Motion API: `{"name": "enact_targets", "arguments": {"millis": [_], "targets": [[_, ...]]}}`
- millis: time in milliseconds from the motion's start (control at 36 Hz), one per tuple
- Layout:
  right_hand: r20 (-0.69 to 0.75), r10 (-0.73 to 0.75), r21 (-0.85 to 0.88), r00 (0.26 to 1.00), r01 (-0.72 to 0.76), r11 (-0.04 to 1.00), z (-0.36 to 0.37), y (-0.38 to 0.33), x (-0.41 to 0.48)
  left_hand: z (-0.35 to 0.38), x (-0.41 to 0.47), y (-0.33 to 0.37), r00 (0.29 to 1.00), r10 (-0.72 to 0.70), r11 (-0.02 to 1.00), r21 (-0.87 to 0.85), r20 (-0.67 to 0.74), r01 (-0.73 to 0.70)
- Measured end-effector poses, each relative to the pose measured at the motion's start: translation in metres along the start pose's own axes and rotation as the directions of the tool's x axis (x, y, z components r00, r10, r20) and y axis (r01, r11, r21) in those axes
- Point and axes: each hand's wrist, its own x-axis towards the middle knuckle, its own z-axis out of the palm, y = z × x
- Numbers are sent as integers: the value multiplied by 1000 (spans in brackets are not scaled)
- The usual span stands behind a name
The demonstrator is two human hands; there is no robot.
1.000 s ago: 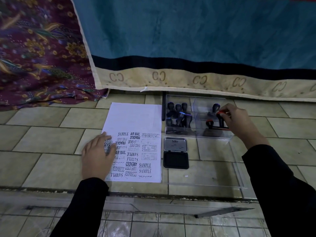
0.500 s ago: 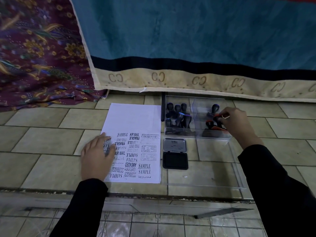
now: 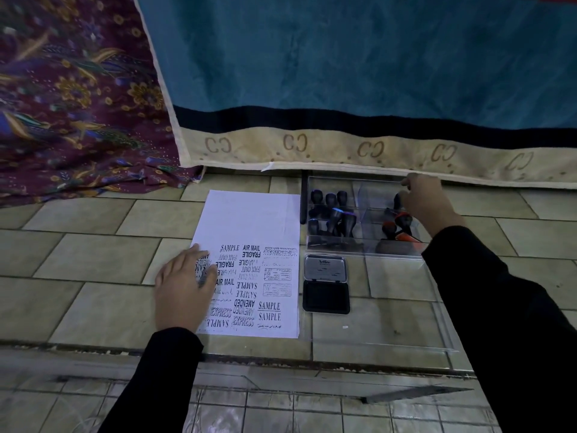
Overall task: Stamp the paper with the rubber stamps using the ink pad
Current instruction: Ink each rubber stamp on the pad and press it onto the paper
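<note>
The person is kneeling or leaning over a beige tiled floor (image 3: 93, 251) here. Their left hand (image 3: 184, 289) is lying flat with the fingers spread, pressing down on the left edge of a white sheet of paper (image 3: 249, 220). The lower half of the sheet is already crowded with black stamp prints like SAMPLE, AIR MAIL, FRAGILE, EXPRESS; the top half is still blank.

Just beside the paper at its 3 o'clock, a small black ink pad with its silver lid flipped open (image 3: 326, 284) is sitting on the tiles. At 12 o'clock from the pad there's a clear plastic compartment box (image 3: 334, 245). Its left section is holding a bunch of black-handled rubber stamps (image 3: 332, 214), some with bluish caps. The right section is holding a few black stamps with red-orange trim (image 3: 399, 228).

The right hand (image 3: 427, 204) is reaching into that right section, knuckles up, fingers curled down among the stamps. I honestly can't tell if it's pinching one or only touching.

A teal blanket with a cream border (image 3: 343, 73) is hanging at 12 o'clock, with a purple floral cloth (image 3: 68, 98) at 10 o'clock.
</note>
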Motion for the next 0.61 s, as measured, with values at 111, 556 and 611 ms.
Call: {"name": "enact_targets", "arguments": {"millis": [111,556,611], "targets": [[86,71,-111,994,-62,992,8,-14,3,0,0,0,1000,5,1000,5,-7,-5],[1,6,17,1000,-6,1000,29,-16,16,2,1,-2,1000,6,1000,3,-9,-6],[-52,2,131,999,5,991,27,-14,14,3,1,-3,1000,7,1000,0,-13,-7]]}}
